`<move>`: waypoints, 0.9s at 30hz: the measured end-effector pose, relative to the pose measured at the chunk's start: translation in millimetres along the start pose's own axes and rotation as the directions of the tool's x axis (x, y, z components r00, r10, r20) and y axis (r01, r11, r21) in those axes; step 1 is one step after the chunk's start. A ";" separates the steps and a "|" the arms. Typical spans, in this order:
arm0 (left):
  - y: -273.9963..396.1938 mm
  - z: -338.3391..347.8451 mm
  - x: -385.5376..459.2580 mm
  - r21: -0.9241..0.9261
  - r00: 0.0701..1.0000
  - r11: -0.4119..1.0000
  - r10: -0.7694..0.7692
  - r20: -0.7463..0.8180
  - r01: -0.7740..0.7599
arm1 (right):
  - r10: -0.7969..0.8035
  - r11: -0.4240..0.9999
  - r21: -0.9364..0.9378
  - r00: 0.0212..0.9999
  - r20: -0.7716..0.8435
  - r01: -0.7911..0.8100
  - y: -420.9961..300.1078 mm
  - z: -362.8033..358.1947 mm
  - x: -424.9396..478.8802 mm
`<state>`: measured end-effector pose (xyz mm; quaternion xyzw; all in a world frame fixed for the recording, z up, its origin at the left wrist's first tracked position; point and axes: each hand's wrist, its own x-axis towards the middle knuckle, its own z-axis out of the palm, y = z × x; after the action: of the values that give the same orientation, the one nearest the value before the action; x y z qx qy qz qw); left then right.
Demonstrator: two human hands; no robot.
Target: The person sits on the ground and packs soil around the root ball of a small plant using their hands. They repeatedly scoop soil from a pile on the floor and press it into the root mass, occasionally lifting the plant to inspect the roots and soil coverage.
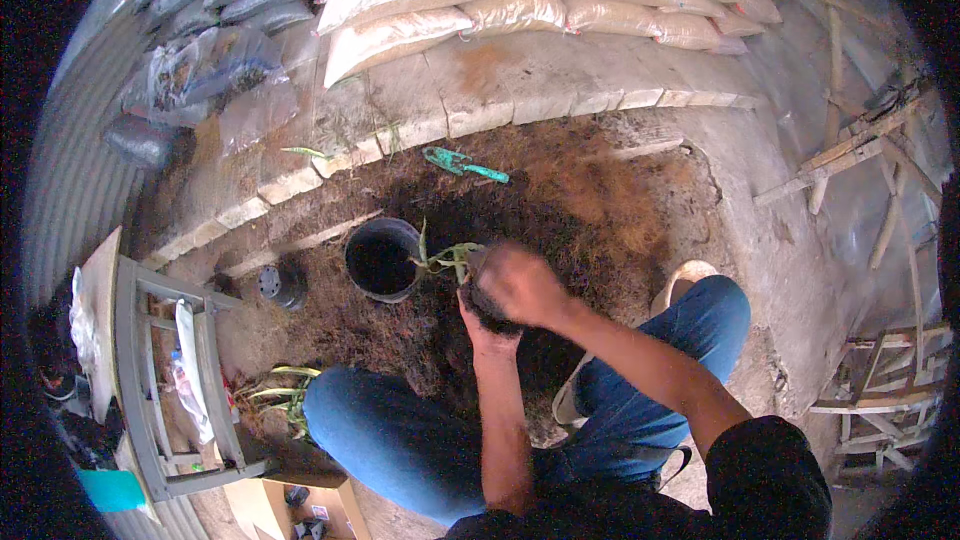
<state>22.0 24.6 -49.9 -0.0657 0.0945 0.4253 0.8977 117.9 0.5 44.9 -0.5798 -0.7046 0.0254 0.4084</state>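
My left hand [484, 330] holds a small dark plant pot or clump of soil [491, 307] from below, just right of the black plastic pot. My right hand [517, 281], blurred, is over the top of it and hides much of it; whether it grips anything cannot be made out. A variegated green plant [451, 255] sticks out to the left of my hands. Its leaves reach the rim of the larger black plastic pot [384, 221], which looks dark inside. A turquoise hand trowel [466, 165] lies on the dark soil beyond.
A small black pot [283, 287] lies at the left. More leafy plants [289, 392] are beside my left knee, near a cardboard box [259, 514] and a grey wooden stool [127, 330]. Stacked sacks [525, 11] stand behind a block edge [409, 133]. Wooden frames [825, 165] are at right.
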 end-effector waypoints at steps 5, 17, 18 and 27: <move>-6.4 -22.1 -6.3 0.008 0.999 1.000 -0.018 0.046 0.018 | 0.055 0.998 -0.026 0.976 0.212 -0.050 5.7 16.3 -25.2; -18.0 20.4 -0.8 0.409 0.984 0.912 0.102 -0.146 -0.034 | 0.536 -0.141 0.566 0.418 0.734 -0.812 50.8 1.6 -11.3; -21.9 25.6 -0.4 0.393 0.979 0.915 0.157 -0.133 -0.093 | 0.542 -0.322 0.620 0.398 0.740 -0.716 46.3 5.2 -11.6; -17.8 13.7 0.0 0.261 0.969 0.946 0.224 -0.107 -0.190 | 0.814 -0.097 0.692 0.342 0.469 -0.716 11.9 15.8 -15.2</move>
<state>37.4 16.1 -35.9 0.0291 0.2144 0.4968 0.8404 117.7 -1.5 20.0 -0.5995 -0.1076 0.5522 0.5693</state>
